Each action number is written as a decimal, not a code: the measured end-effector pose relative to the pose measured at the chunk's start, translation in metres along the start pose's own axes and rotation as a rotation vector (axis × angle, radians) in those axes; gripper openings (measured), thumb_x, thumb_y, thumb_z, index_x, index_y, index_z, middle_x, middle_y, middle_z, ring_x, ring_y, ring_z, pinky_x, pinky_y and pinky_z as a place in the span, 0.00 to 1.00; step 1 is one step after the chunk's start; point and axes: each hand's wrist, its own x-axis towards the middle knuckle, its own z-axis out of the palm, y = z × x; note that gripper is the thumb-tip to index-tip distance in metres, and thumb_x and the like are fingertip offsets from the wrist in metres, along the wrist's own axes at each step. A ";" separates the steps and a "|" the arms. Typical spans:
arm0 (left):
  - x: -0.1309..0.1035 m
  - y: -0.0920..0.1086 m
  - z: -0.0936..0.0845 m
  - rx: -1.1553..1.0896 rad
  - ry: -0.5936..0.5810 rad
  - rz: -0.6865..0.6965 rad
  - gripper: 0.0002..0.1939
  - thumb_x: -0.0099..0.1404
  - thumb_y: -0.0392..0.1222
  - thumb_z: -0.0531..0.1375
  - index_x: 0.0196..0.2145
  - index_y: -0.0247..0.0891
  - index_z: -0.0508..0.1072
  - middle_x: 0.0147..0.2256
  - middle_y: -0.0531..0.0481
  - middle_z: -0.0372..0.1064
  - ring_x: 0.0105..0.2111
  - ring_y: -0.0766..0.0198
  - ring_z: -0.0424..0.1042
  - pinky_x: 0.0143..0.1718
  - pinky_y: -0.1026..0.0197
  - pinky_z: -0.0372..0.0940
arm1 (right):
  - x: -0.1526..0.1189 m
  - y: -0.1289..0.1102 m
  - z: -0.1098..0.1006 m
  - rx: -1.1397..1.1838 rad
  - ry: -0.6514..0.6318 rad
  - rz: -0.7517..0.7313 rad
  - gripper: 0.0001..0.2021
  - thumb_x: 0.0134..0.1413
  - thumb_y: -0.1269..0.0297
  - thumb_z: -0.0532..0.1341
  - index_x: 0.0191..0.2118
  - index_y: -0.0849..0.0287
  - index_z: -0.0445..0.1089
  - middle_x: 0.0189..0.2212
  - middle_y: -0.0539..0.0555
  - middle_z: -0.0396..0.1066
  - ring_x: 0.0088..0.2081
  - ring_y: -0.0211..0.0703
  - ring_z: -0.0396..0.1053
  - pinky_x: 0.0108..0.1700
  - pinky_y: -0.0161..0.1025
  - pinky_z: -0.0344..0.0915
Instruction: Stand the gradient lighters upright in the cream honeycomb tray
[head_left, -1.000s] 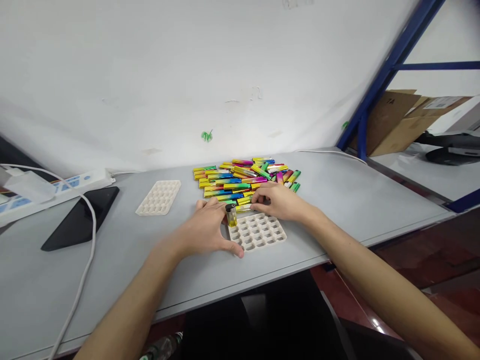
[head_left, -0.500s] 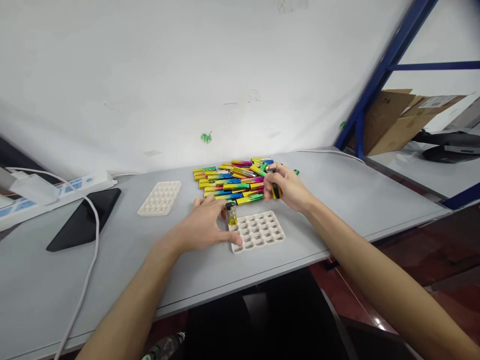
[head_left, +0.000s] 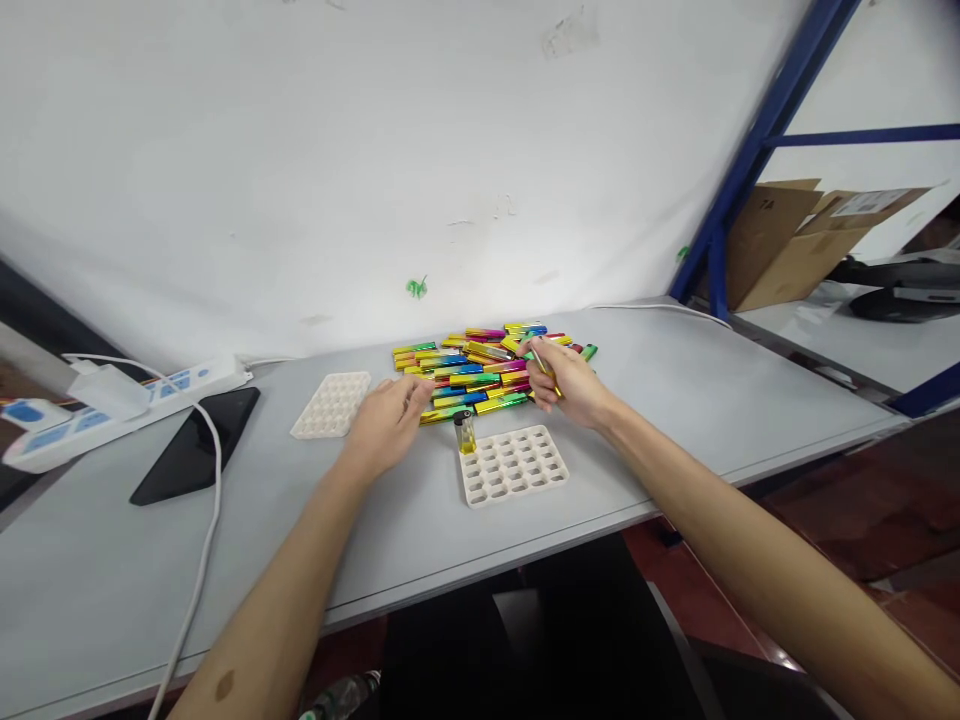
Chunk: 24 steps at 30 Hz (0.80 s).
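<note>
Mid-frame, the right hand [head_left: 566, 382] pinches a lighter [head_left: 542, 365], the left hand [head_left: 388, 420] (its grip unclear) beside piled lighters [head_left: 471, 379].

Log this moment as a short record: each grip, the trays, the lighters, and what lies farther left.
Left grip: by the left end of the pile; contact unclear
Right grip: closed on a held lighter, at the right part of the pile
Pile makeup: many shiny multicoloured lighters
Front tray: in front of the pile, one upright lighter in its back left corner
Second tray: beside the left hand's wrist
Farther left: phone, power strip, white cable
</note>
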 end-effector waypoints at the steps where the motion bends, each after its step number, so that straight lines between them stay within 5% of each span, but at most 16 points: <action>1: 0.000 0.001 0.001 0.012 -0.012 -0.011 0.25 0.74 0.62 0.40 0.31 0.44 0.62 0.30 0.49 0.71 0.37 0.54 0.68 0.38 0.56 0.59 | 0.000 0.000 -0.001 0.013 -0.015 0.027 0.18 0.61 0.42 0.61 0.37 0.54 0.66 0.16 0.39 0.47 0.15 0.31 0.43 0.16 0.30 0.50; 3: -0.001 0.003 0.003 0.029 -0.034 -0.023 0.24 0.74 0.61 0.41 0.29 0.44 0.60 0.29 0.49 0.69 0.36 0.54 0.68 0.36 0.57 0.58 | 0.000 0.000 -0.001 0.038 -0.051 0.080 0.22 0.61 0.39 0.58 0.33 0.55 0.63 0.16 0.40 0.46 0.16 0.31 0.39 0.16 0.29 0.43; 8: 0.000 0.006 0.005 0.037 -0.023 -0.009 0.23 0.74 0.59 0.42 0.27 0.43 0.58 0.26 0.50 0.65 0.34 0.55 0.68 0.35 0.57 0.56 | 0.001 0.002 0.000 0.082 -0.109 0.076 0.22 0.62 0.40 0.57 0.31 0.54 0.60 0.19 0.43 0.52 0.18 0.33 0.48 0.18 0.31 0.50; 12: 0.002 0.005 0.007 0.028 -0.012 -0.024 0.22 0.74 0.58 0.44 0.27 0.43 0.59 0.26 0.50 0.66 0.34 0.55 0.68 0.34 0.58 0.56 | 0.001 0.000 0.000 0.084 -0.126 0.042 0.21 0.64 0.43 0.55 0.31 0.55 0.64 0.16 0.41 0.45 0.17 0.32 0.37 0.18 0.31 0.40; 16: 0.003 0.005 0.008 0.018 0.002 -0.027 0.22 0.74 0.57 0.45 0.27 0.43 0.60 0.26 0.50 0.67 0.33 0.57 0.69 0.34 0.58 0.57 | 0.002 -0.001 -0.001 0.078 -0.024 0.070 0.31 0.62 0.35 0.49 0.19 0.55 0.56 0.11 0.41 0.38 0.15 0.31 0.34 0.17 0.33 0.37; 24: 0.002 0.007 0.008 0.008 -0.009 -0.047 0.21 0.73 0.56 0.47 0.30 0.42 0.67 0.30 0.50 0.72 0.33 0.58 0.70 0.34 0.59 0.59 | 0.003 0.000 0.004 0.046 0.096 0.141 0.25 0.65 0.50 0.47 0.17 0.54 0.50 0.12 0.43 0.38 0.14 0.31 0.34 0.17 0.33 0.34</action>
